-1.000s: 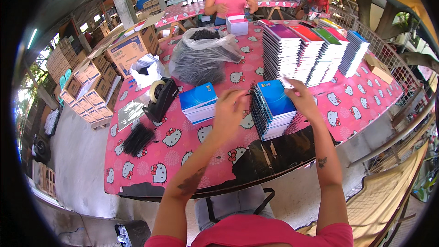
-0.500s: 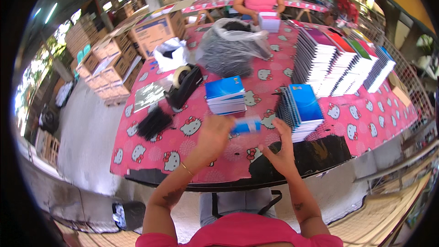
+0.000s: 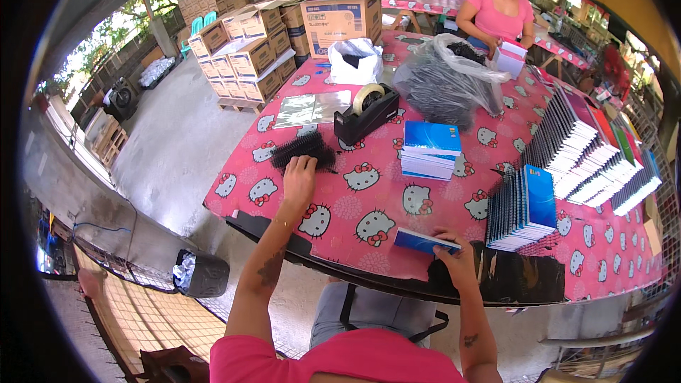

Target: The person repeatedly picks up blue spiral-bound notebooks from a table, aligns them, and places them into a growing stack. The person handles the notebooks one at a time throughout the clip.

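With my right hand (image 3: pixel 452 255) I pinch the right end of a blue booklet (image 3: pixel 417 240) between thumb and fingers, close to the near edge of the counter (image 3: pixel 346 206). My left hand (image 3: pixel 299 179) is off to the left, its fingers bent down onto a pile of black coils (image 3: pixel 301 147); I cannot tell whether they grip any. Just beyond the coils, to the right, stands a black tape dispenser (image 3: pixel 369 117), with clear plastic sheets (image 3: pixel 301 110) on its left. A stack of blue-covered books (image 3: pixel 431 137) lies farther off than my booklet. To the right of my right hand is a stack of spiral-bound blue notebooks (image 3: pixel 538 202); taller notebook stacks (image 3: pixel 567 142) stand beyond it.
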A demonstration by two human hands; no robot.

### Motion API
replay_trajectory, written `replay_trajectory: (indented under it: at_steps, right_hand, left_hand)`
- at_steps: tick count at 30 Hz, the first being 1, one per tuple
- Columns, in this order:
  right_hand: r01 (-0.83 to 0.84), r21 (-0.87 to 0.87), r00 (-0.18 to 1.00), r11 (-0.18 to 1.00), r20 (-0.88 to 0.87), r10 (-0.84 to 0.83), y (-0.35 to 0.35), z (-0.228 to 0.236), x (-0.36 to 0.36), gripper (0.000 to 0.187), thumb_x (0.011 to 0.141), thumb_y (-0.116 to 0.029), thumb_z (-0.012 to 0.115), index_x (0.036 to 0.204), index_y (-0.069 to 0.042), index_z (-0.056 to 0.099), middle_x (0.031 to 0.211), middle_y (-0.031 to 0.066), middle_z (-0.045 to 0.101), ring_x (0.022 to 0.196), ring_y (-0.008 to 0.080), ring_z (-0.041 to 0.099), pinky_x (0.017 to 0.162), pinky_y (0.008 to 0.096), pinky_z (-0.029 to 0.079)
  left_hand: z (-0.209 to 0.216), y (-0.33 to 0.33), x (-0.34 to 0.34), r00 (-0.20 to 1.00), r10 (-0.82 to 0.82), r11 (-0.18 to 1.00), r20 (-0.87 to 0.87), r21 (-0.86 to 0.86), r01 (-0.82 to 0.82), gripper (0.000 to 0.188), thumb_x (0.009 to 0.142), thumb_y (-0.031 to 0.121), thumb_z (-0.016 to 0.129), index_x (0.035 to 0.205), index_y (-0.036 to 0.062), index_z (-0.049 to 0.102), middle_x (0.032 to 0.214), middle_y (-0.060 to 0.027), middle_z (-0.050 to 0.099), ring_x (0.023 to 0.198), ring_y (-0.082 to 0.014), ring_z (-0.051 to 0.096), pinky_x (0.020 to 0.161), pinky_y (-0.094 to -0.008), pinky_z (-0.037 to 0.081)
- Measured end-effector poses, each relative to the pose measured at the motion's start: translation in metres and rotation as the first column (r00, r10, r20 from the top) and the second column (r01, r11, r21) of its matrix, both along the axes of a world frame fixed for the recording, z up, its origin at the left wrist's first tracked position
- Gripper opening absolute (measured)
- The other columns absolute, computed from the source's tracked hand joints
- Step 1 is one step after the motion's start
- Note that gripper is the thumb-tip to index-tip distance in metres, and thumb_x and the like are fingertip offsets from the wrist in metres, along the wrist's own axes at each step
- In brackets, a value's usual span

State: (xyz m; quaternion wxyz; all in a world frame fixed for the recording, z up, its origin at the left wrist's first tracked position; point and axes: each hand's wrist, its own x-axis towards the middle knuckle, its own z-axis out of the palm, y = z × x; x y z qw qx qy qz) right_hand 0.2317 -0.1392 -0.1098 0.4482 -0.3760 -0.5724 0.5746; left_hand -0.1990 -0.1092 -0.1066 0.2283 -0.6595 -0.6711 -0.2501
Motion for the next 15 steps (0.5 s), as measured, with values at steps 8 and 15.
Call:
replay_trajectory:
  at_steps: [8, 15]
  right_hand:
    - [0.024, -0.042, 0.998, 0.999, 0.053, -0.021, -0.002, -0.002, 0.001, 0.022, 0.091, -0.009, 0.071, 0.112, -0.001, 0.068, 0.096, 0.0006, 0.067, 0.087, 0.0080, 0.057, 0.077, 0.0230, 0.046]
    - [0.040, 0.068, 0.994, 0.997, 0.101, -0.047, -0.012, 0.000, -0.001, 0.028, 0.088, -0.002, 0.072, 0.116, 0.002, 0.068, 0.104, 0.0033, 0.069, 0.095, 0.0105, 0.061, 0.087, 0.0250, 0.047]
  left_hand:
    - [-0.012, -0.001, -0.001, 0.994, 0.106, 0.986, -0.016, -0.130, -0.107, 0.039, 0.087, 0.013, 0.066, 0.124, 0.0009, 0.060, 0.122, -0.0137, 0.058, 0.111, -0.0314, 0.055, 0.092, -0.0412, 0.048]
    - [-0.009, -0.003, 0.009, 0.997, 0.072, 0.997, -0.012, 0.022, -0.071, 0.026, 0.089, 0.011, 0.065, 0.112, -0.0001, 0.063, 0.113, -0.0141, 0.064, 0.103, -0.0324, 0.060, 0.090, -0.0412, 0.051]
